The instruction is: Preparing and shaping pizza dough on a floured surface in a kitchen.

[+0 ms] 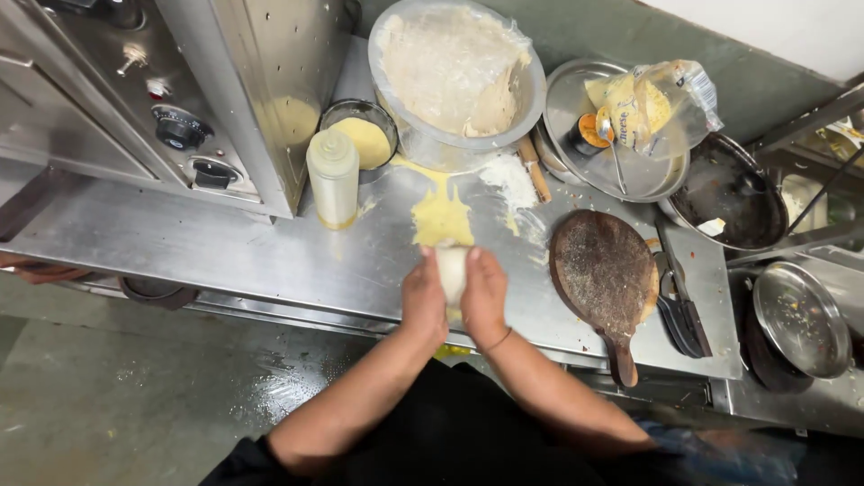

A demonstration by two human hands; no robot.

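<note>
A pale lump of dough (452, 267) is pressed between my two hands over the steel counter (225, 247). My left hand (423, 297) cups its left side and my right hand (484, 295) cups its right side. Just beyond the dough lies a patch of yellow flour (441, 216) spread on the counter. A large bowl of dough (454, 76) under plastic film stands further back.
A squeeze bottle (333, 175) and a small bowl of yellow flour (362, 133) stand left of the big bowl. A round wooden board (605, 270) with a handle lies to the right, then tongs (679, 301), steel plates (801, 319), a dark pan (727, 193) and a bag of cheese (648, 103). An oven (180, 99) stands at left.
</note>
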